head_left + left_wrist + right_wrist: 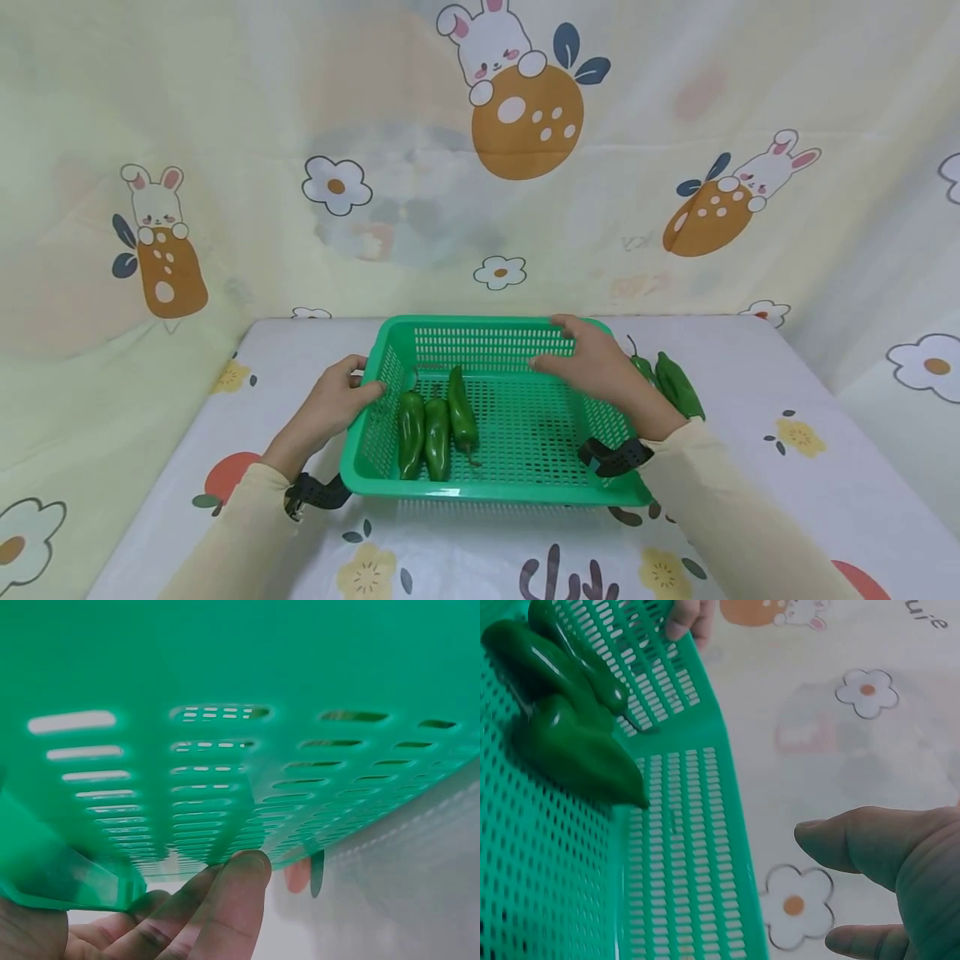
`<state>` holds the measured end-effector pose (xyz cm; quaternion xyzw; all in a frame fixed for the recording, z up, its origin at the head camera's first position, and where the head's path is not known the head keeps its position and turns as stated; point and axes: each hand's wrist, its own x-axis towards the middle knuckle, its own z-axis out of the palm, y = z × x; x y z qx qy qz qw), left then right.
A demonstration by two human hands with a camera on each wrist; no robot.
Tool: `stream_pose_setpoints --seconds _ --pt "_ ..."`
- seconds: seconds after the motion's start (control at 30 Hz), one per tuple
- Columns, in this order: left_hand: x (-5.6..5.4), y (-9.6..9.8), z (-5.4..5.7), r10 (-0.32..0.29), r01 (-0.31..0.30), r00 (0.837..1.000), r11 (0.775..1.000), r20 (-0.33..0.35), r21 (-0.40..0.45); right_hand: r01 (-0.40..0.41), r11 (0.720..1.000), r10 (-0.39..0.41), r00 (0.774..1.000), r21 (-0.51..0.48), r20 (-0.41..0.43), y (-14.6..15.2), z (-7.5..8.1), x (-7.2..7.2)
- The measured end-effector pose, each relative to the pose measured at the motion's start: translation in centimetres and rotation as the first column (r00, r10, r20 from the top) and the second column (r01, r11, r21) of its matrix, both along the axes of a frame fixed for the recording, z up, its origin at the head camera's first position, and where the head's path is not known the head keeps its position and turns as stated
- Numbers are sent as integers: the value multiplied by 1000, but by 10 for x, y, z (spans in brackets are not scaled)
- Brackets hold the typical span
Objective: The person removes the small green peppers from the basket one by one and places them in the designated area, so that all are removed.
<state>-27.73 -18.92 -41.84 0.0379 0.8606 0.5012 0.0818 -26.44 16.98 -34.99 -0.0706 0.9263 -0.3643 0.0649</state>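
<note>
A green plastic basket with slotted walls is in front of me. In its left half lie three green chili peppers. My left hand grips the basket's left side, thumb over the rim; in the left wrist view its fingers press against the slotted plastic from outside. Over the far right corner hovers my right hand, thumb and fingers spread with nothing between them. The right wrist view shows this hand's thumb apart from the basket wall.
On the table to the right of the basket lie more green peppers, partly hidden by my right forearm. A printed cloth covers the table. Behind it hangs a patterned curtain, close to the table's far edge.
</note>
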Motion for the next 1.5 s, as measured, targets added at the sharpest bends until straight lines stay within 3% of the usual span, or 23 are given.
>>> stream_pose_setpoints --seconds 0.33,0.83,1.1,1.5 --pt "-2 2 0 -3 3 1000 1000 9 17 -14 999 18 996 -49 87 -32 -13 -12" --pt "-1 3 1 -11 11 1000 1000 0 23 -69 997 74 990 -43 119 -59 -26 -23" --pt "1 3 4 -5 5 1000 1000 0 20 -63 990 91 971 -129 222 -70 -34 -25" --pt "0 1 2 15 -15 1000 1000 19 5 -103 989 129 952 -104 279 -86 -51 -29"
